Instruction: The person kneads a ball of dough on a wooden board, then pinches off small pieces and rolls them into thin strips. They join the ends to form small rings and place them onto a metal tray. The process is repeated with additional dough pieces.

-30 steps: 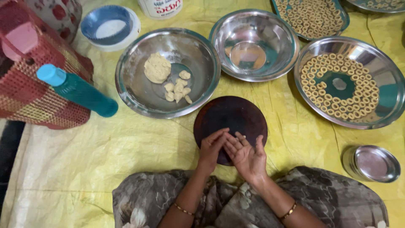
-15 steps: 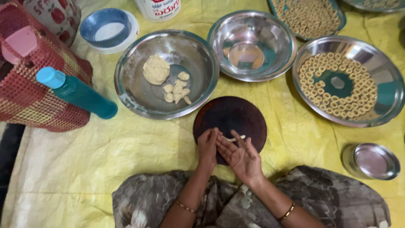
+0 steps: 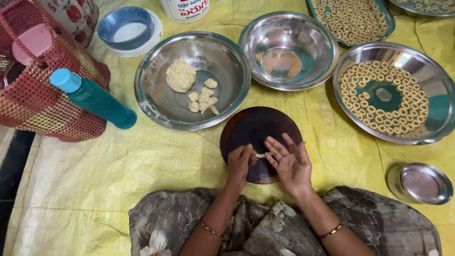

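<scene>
My left hand (image 3: 240,162) and my right hand (image 3: 289,161) meet over a round dark wooden board (image 3: 253,128) on the yellow sheet. Between their fingertips they pinch a small strip of pale dough (image 3: 260,155). The left fingers are curled around one end; the right palm faces up with fingers spread. Beyond the board, a steel bowl (image 3: 156,99) holds a dough lump (image 3: 180,75) and several small dough pieces (image 3: 203,98). To the right, a steel plate (image 3: 426,80) carries several dough rings laid in circles.
An unfilled steel bowl (image 3: 288,50) stands at the back centre, a tray of rings (image 3: 353,19) behind it. A teal bottle (image 3: 95,98) leans on a red woven basket (image 3: 33,90) at left. A small steel cup (image 3: 421,182) sits at right, a blue-rimmed dish (image 3: 125,26) at back left.
Both hands drew back toward me over the board's near edge, and the dough strip now sits pinched between their fingertips. The camera view shifted slightly.
</scene>
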